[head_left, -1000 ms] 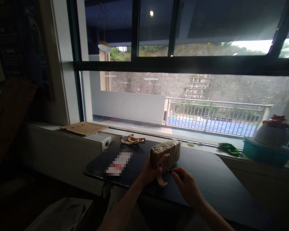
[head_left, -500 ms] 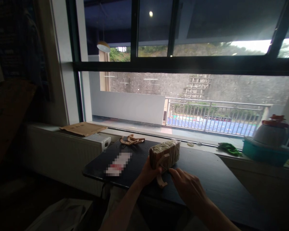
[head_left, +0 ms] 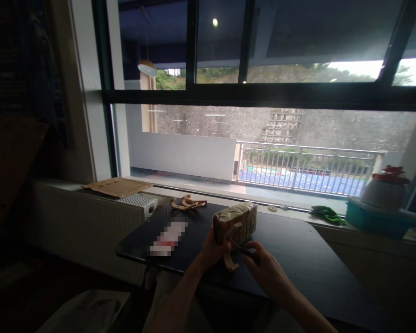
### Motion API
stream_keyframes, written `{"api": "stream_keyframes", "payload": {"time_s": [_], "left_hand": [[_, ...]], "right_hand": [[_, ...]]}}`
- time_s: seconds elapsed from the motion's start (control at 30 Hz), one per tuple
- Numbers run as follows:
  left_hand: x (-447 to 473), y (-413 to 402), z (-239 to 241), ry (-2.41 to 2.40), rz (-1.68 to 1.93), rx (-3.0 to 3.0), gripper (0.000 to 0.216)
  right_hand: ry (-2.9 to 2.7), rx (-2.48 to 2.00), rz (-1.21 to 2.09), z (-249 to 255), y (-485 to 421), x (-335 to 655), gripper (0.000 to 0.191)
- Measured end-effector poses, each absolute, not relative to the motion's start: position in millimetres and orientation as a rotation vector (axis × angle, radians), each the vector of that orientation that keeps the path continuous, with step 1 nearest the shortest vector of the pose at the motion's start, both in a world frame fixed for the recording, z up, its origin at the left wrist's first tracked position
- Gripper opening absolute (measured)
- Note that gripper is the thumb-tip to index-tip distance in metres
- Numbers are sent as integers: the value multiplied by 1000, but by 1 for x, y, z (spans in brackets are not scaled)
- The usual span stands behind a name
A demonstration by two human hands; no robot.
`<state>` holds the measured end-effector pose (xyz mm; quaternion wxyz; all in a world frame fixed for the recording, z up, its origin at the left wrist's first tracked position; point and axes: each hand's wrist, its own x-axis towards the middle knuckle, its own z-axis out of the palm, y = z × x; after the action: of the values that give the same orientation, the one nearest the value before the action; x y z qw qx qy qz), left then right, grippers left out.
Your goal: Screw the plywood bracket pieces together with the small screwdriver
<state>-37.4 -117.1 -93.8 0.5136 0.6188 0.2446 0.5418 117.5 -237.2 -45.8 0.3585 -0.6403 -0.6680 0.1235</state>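
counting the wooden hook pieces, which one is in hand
The curved wooden piece that the left hand holds against the wrapped block; the right hand puts a thin tool to it. The other pieces lie untouched far across the table.

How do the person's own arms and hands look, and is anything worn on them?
Both arms are bare: no sleeve shows on the left forearm or the right forearm. The left hand and the right hand wear no gloves. I see no watch, bracelet or ring, though the light is dim.

L hand fingers curled in a grip, R hand pinching, prob. thumb-to-index, forearms angled inward.
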Motion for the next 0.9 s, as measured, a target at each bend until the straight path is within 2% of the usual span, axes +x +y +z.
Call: {"api": "stream_keyframes", "payload": {"time_s": [0.1,0.2,0.27,0.4,0.5,0.63,0.7,0.77,0.9], "left_hand": [[-38,-121,-90,603,1301,1489,54],[-39,-123,-88,616,1299,1491,54],[-39,-122,-88,610,1295,1492,55],[-38,-118,-91,585,1291,1495,56],[-37,-117,-92,572,1279,1504,55],[-37,-118,-92,585,1281,1513,55],[-38,-117,-93,599,1283,1514,54],[-38,-117,-94,611,1284,1513,54],[-38,-116,-97,625,1291,1515,56]], "right_hand": [[-1892,-1689,56,-37,-243,117,35],[-2069,-1603,-250,-36,-244,118,34],[-2111,-1550,-304,-41,-241,119,33],[-1850,-1526,38,-55,-235,118,26],[-1577,-1542,376,-61,-233,115,35],[-1561,-1614,490,-54,-235,113,40],[-1658,-1684,402,-47,-239,113,33],[-1774,-1751,250,-39,-244,115,33],[-2056,-1670,-277,-32,-248,118,34]]}}
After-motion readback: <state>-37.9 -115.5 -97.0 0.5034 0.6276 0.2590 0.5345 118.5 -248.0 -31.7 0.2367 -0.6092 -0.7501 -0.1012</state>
